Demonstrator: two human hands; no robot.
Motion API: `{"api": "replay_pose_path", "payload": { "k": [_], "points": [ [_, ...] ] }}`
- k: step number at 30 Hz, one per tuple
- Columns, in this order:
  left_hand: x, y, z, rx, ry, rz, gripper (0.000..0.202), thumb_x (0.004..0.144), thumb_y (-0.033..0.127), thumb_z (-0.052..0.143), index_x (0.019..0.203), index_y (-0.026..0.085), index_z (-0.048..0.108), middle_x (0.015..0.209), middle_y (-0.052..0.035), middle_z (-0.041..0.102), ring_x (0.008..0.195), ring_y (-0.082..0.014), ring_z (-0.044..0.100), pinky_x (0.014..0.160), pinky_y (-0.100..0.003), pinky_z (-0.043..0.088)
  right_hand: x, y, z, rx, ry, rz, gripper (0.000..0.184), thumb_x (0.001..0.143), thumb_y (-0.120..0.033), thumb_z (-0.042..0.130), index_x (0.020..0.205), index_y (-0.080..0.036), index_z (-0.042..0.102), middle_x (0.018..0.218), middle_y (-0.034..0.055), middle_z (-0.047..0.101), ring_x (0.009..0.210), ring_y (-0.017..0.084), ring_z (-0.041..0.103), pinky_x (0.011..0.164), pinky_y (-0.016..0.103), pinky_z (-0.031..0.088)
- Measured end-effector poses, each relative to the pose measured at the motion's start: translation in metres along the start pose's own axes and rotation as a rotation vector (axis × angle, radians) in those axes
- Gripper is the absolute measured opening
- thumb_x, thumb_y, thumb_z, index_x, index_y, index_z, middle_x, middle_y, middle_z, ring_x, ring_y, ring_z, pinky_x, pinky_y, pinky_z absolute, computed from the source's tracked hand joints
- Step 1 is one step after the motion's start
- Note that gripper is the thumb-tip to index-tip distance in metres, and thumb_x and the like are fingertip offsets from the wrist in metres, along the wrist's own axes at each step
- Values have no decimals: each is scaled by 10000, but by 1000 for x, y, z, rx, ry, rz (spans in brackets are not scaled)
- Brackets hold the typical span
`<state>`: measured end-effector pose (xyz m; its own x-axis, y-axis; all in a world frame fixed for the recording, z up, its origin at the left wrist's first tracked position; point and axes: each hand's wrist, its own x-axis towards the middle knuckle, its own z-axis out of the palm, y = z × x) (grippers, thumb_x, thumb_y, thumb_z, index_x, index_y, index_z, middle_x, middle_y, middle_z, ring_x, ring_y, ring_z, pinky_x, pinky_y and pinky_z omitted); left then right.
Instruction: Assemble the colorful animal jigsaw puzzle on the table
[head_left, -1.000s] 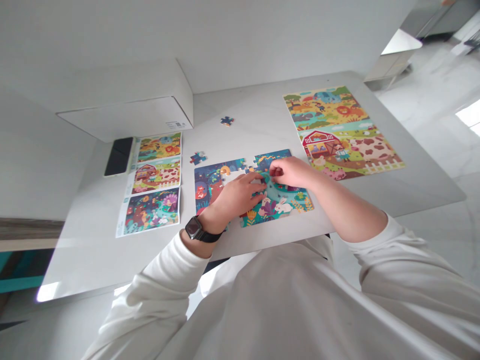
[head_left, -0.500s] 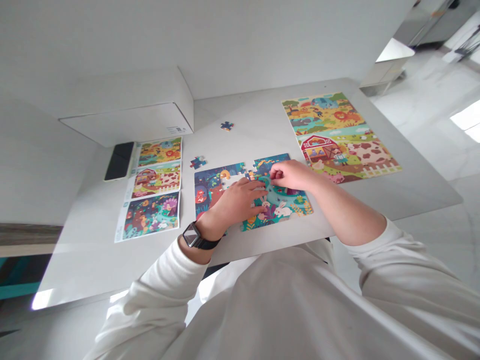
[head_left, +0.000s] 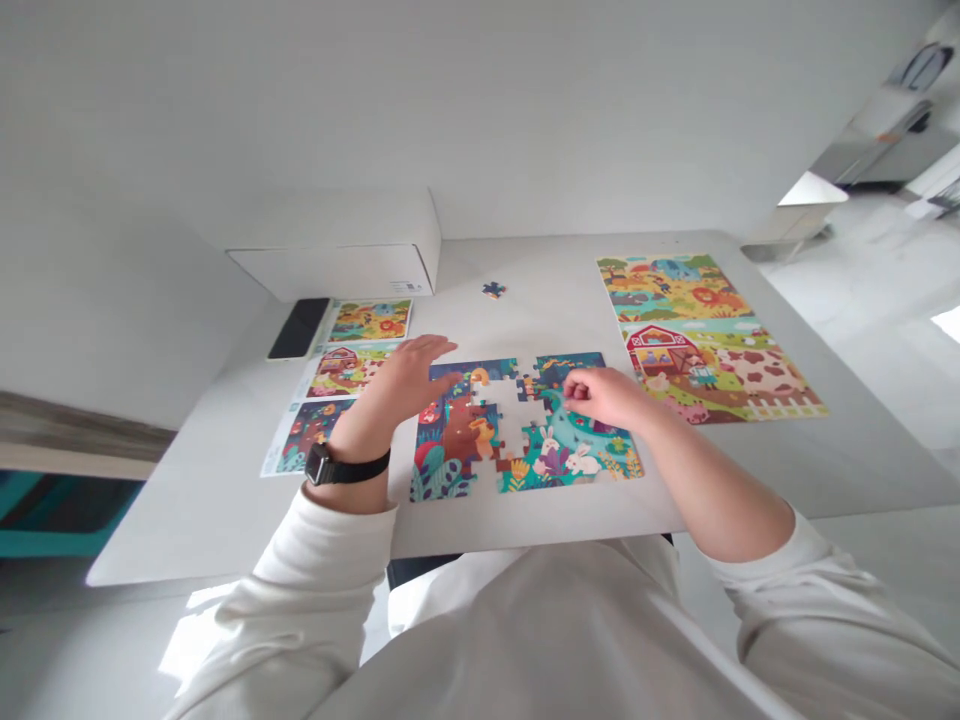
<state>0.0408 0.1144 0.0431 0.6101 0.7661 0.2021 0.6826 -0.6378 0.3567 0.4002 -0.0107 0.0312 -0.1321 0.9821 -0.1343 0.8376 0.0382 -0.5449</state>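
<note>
On the table lies a partly joined jigsaw puzzle of a night forest, its left and right sections parted by a jagged gap. My left hand, a black watch on its wrist, hovers at the puzzle's upper left with fingers stretched out and nothing visible in them. Curled fingers of my right hand rest on the right section, near the pond; no piece shows in them. A loose puzzle piece lies beyond the puzzle. Any piece under my left hand is hidden.
Two finished puzzles, a safari scene and a farm scene, lie at the right. To the left are a picture sheet, partly covered by my left hand, and a phone. A white box stands behind them against the wall.
My left hand has lifted off the puzzle and moved left and away from me, uncovering the middle gap. My right hand stays curled on the right section. The camera view has shifted.
</note>
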Motion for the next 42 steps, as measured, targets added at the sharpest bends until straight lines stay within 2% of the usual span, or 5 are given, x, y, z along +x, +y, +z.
{"api": "replay_pose_path", "payload": {
  "k": [10,22,26,32,42],
  "points": [
    [12,-44,18,194,79,-396,432,973,449,643,1312,220,779,1406,-178,715,1336,-407,641,1166,-549,498,0,6,3,31,-15,-10,89,884,-288,764,908,-263,683,807,-13,755,684,174,662,662,299,445],
    [16,-41,18,125,154,-382,352,968,416,679,1249,214,748,1410,-175,676,1341,-386,615,1199,-557,468,-1,1,1,12,-28,12,84,893,-267,781,911,-256,699,816,-10,761,687,169,663,666,294,443],
    [10,-23,16,21,149,-189,464,1019,449,607,1396,198,710,1468,-175,673,1407,-345,599,1268,-520,437,0,2,-2,-23,15,-56,45,927,-265,767,967,-255,750,894,30,787,774,202,713,718,320,513],
    [-44,15,25,49,-115,126,656,1062,585,601,1635,267,579,1745,-159,474,1617,-396,428,1345,-623,331,0,11,0,-197,186,-341,376,950,-385,826,1313,-291,804,1473,155,688,1406,372,628,1223,568,485],
    [-62,40,48,193,-148,59,736,1087,645,507,1699,235,509,1826,-153,338,1697,-435,275,1375,-669,226,-1,18,16,-334,-31,-402,936,831,-609,925,1660,-365,567,1813,148,377,1654,478,360,1312,743,321]
  ]
}}
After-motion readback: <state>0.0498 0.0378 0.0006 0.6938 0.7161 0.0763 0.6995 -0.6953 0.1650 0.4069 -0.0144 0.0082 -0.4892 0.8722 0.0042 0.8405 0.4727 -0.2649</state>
